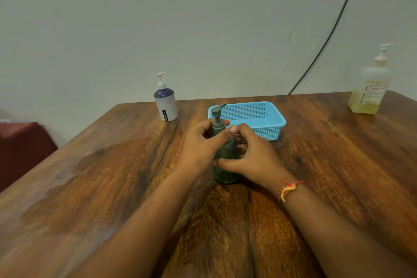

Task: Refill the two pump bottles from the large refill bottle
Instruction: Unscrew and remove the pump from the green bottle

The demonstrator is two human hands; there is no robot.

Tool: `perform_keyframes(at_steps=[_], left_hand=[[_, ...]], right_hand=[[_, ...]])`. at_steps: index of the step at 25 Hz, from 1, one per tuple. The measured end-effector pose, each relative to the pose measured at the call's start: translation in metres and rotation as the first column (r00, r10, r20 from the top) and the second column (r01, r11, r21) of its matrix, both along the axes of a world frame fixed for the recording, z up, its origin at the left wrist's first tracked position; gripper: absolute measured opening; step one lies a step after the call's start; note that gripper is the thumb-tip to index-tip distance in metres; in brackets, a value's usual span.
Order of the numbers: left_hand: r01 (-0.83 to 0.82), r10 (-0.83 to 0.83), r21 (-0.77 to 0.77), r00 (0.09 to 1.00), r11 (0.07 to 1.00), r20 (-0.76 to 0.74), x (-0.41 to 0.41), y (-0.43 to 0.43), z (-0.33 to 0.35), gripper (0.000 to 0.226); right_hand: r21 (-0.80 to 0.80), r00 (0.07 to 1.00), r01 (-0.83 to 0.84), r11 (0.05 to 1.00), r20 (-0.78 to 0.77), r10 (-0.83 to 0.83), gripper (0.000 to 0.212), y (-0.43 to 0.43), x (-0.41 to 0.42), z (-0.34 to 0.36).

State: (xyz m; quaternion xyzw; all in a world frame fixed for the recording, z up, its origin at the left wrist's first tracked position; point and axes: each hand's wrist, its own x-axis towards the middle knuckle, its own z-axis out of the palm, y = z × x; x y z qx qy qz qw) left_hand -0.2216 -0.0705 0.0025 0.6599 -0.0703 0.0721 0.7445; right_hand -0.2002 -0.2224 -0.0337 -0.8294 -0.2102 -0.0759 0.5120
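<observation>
The green pump bottle point(226, 175), judged light and slick, is being clasped low by the right hand point(255, 158), its collar point(218, 127) pinched by the left hand point(199, 145).

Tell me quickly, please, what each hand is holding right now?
The left hand grips the green pump bottle at its pump collar.
The right hand grips the same bottle's body, fingers curled round it.

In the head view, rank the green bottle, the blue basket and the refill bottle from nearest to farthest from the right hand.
1. Green bottle, gripped by the right hand, table centre.
2. Basket, just behind that bottle.
3. Refill bottle, far right corner.
</observation>
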Motion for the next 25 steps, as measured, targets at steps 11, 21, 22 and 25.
perform_keyframes(at_steps=[11, 21, 22, 25], left_hand=[[-0.057, 0.057, 0.007, 0.997, 0.998, 0.048, 0.006, 0.007, -0.007, 0.039], [0.055, -0.054, -0.072, 0.998, 0.996, 0.013, 0.007, 0.016, -0.010, 0.022], [0.054, -0.053, -0.087, 0.998, 0.995, 0.013, 0.009, 0.017, -0.012, 0.017], [0.014, -0.012, -0.057, 0.999, 0.998, 0.034, 0.010, 0.018, -0.013, 0.017]], right_hand=[[-0.014, 1.000, 0.011, 1.000, 0.010, -0.010, 0.069, 0.001, -0.004, 0.001], [0.031, 1.000, 0.004, 1.000, -0.012, -0.004, 0.068, -0.001, -0.004, 0.002], [0.027, 1.000, 0.005, 1.000, -0.013, -0.005, 0.068, -0.001, -0.004, 0.002], [0.004, 1.000, 0.020, 1.000, 0.000, -0.020, 0.070, -0.001, -0.004, 0.001]])
